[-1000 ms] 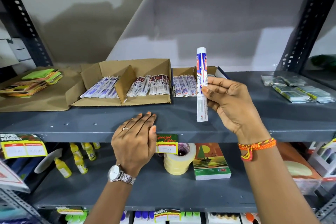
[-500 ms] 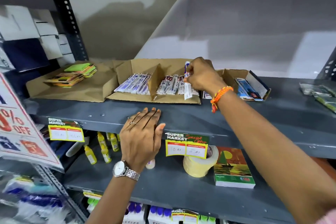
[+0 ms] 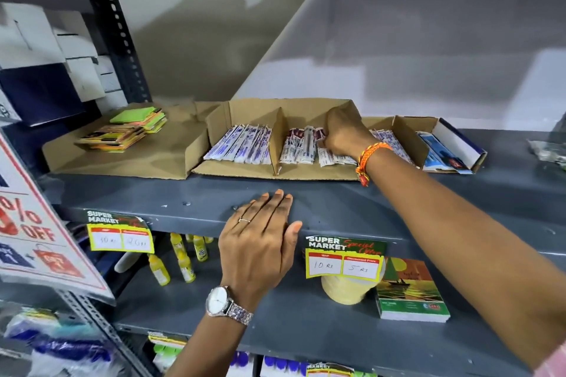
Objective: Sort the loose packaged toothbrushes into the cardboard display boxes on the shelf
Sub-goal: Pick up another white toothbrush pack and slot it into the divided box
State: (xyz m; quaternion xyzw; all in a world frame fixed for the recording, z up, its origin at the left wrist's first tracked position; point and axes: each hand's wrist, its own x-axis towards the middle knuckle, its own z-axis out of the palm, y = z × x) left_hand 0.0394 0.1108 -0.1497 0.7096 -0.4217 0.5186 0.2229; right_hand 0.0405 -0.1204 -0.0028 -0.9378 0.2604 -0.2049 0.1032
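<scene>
The right hand (image 3: 343, 135) is down in the right compartment of the divided cardboard box (image 3: 306, 173), its grip closed around the top of a packaged toothbrush (image 3: 332, 156) that lies among the red-and-white packs (image 3: 298, 147) there; whether the fingers are clamped or only resting on it I cannot tell. A second ago this pack stood upright in the air over the shelf, to the right; half a second ago it was at the box rim. So it has now gone into its compartment, and the step looks all but finished, with letting go left. Left of the divider lie the blue-and-white packs (image 3: 242, 145). To the right, a smaller box (image 3: 407, 138) holds more packs. The left hand (image 3: 260, 239) lies flat and spread on the near edge of the shelf (image 3: 190, 193), holding nothing.
</scene>
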